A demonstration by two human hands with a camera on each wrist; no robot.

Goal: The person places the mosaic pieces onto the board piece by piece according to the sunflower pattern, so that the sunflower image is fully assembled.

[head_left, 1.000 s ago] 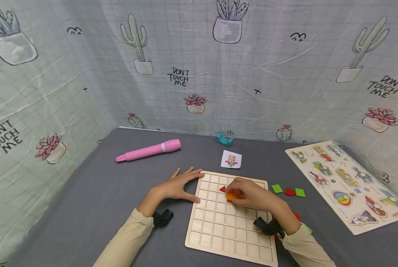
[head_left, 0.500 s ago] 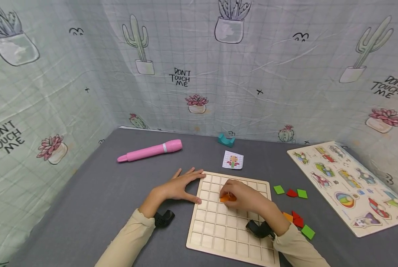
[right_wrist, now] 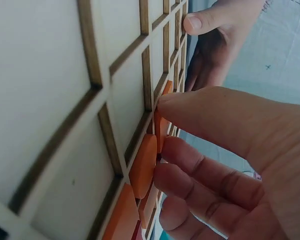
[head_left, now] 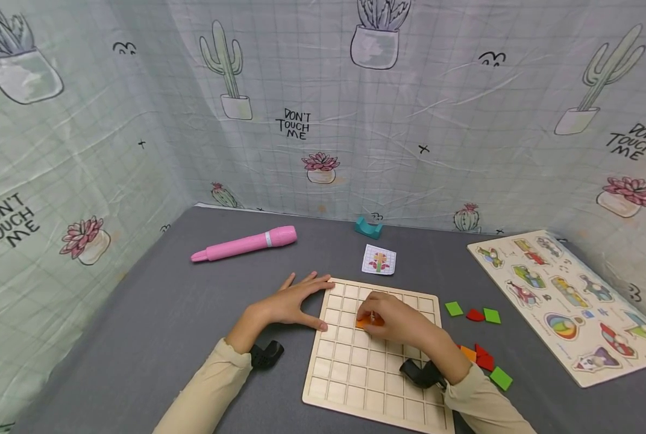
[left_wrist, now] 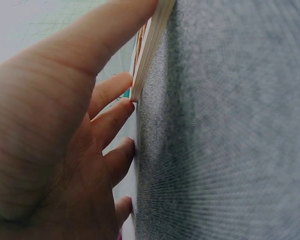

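A pale wooden grid board (head_left: pixel 352 364) lies on the grey table. My left hand (head_left: pixel 287 303) has its fingers spread at the board's left edge, thumb and index fingertips at the rim; the left wrist view shows the thumb (left_wrist: pixel 105 37) along the board's side. My right hand (head_left: pixel 399 319) is over the upper middle cells, thumb and fingertips pinching an orange tile (right_wrist: pixel 161 131) at a cell. Other orange tiles (right_wrist: pixel 143 166) sit in neighbouring cells, seen in the right wrist view, with a bit of red beyond them. The hand hides most of these in the head view.
Right of the board lie green tiles (head_left: pixel 501 378), red pieces (head_left: pixel 484 357) and an orange tile (head_left: pixel 469 354). A small pattern card (head_left: pixel 379 260) and a teal curved piece (head_left: pixel 368 228) are behind it. A pink pen-shaped object (head_left: pixel 244 244) lies left, a picture puzzle board (head_left: pixel 567 307) right.
My right hand has shifted left over the board with the orange tile and lowered it to a cell, covering the red triangle. Loose pieces beside the right forearm now show. The left hand stays put.
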